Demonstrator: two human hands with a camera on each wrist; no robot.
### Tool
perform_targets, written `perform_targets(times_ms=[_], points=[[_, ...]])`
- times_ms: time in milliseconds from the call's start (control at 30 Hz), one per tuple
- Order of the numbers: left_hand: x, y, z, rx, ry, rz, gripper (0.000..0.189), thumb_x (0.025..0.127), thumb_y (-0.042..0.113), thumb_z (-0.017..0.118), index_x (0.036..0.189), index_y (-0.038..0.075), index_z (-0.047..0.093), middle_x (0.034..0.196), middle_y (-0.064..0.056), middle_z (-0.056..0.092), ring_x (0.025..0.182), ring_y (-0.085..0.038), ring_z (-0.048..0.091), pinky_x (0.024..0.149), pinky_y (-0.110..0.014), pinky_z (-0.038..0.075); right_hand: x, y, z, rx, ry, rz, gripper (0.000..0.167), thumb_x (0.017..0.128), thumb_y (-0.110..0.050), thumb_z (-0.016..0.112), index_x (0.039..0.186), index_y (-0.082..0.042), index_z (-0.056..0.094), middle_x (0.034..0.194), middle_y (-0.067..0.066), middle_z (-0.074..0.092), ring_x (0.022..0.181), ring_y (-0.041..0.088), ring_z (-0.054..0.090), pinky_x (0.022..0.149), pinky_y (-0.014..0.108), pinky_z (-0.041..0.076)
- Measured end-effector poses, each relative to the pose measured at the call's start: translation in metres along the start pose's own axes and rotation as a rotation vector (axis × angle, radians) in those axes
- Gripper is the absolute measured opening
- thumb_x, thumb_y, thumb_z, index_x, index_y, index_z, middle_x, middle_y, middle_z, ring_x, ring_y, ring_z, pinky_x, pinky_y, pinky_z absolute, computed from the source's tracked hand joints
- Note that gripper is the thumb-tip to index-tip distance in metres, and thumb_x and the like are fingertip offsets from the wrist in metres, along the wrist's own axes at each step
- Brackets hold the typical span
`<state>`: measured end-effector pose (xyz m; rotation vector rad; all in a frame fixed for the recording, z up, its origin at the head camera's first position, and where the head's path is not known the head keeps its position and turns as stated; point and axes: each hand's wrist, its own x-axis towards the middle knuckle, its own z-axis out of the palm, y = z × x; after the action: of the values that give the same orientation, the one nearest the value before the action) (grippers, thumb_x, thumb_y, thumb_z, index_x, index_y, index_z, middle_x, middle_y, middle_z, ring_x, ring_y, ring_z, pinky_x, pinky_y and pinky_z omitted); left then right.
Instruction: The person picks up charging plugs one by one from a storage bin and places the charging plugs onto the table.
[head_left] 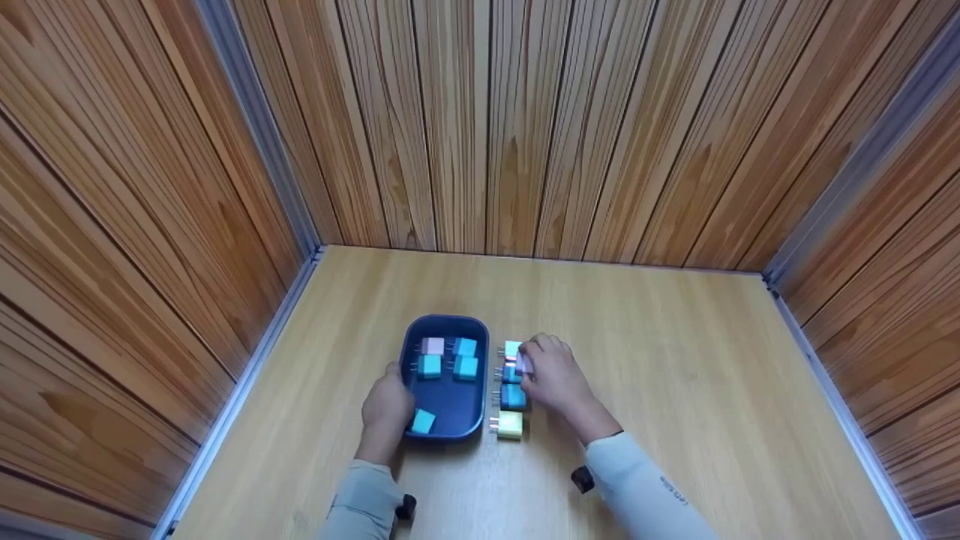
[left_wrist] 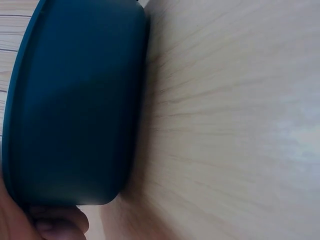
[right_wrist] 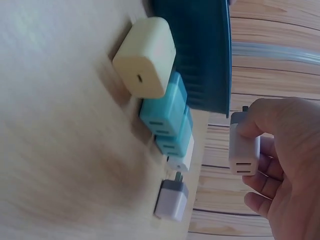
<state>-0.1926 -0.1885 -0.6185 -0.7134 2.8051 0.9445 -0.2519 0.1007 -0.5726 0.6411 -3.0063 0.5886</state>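
My right hand [head_left: 556, 375] pinches a pale lavender charger plug [right_wrist: 244, 150] with a grey prong end and two slots, holding it above a row of plugs on the table. In that row are a yellow plug [head_left: 509, 425], two blue plugs [right_wrist: 164, 110] and a whitish plug [right_wrist: 181, 155]. My left hand [head_left: 388, 409] grips the left rim of a dark blue plastic box [head_left: 457, 405]. Inside the box lie a pink plug [head_left: 433, 346], a blue plug [head_left: 465, 347] and several teal plugs [head_left: 429, 366]; one teal plug [head_left: 423, 421] sits askew near the left hand.
A lavender and grey plug [right_wrist: 172, 200] lies on the table past the row, seen in the right wrist view. The light wooden table [head_left: 675, 390] is bounded by wood-panelled walls [head_left: 510, 135] and metal corner rails [head_left: 262, 127].
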Motion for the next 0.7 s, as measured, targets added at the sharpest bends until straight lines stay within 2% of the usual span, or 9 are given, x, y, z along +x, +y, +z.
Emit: perform_targets(times_ms=[300,533,700], points=[[0.000,-0.002,0.000,0.014,0.013,0.016,0.054,0.106,0.010,0.043,0.158,0.001,0.031,0.142,-0.026,0.057,0.126,-0.039,0.060,0.099,-0.057,0.050,-0.001,0.016,0.004,0.013,0.015,0.007,0.048,0.090,-0.021,0.075,0.135,-0.009,0.062,0.126,0.005,0.059,0.118,0.023,0.051,0.107,0.043,0.041],[-0.002,-0.003,0.000,0.012,0.036,0.053,0.046,0.103,0.009,0.046,0.148,0.000,0.042,0.127,-0.025,0.067,0.114,-0.038,0.067,0.090,-0.057,0.053,-0.003,0.024,0.007,0.005,-0.004,0.047,0.052,0.090,-0.021,0.076,0.137,-0.008,0.060,0.130,0.008,0.057,0.122,0.025,0.050,0.110,0.045,0.040],[-0.002,-0.001,0.000,0.019,0.038,0.058,0.044,0.103,0.009,0.046,0.147,0.001,0.044,0.123,-0.024,0.068,0.112,-0.038,0.068,0.088,-0.056,0.053,-0.004,0.032,0.010,-0.008,-0.002,0.048,0.056,0.089,-0.020,0.075,0.140,-0.004,0.059,0.129,0.011,0.058,0.121,0.028,0.052,0.109,0.046,0.042]])
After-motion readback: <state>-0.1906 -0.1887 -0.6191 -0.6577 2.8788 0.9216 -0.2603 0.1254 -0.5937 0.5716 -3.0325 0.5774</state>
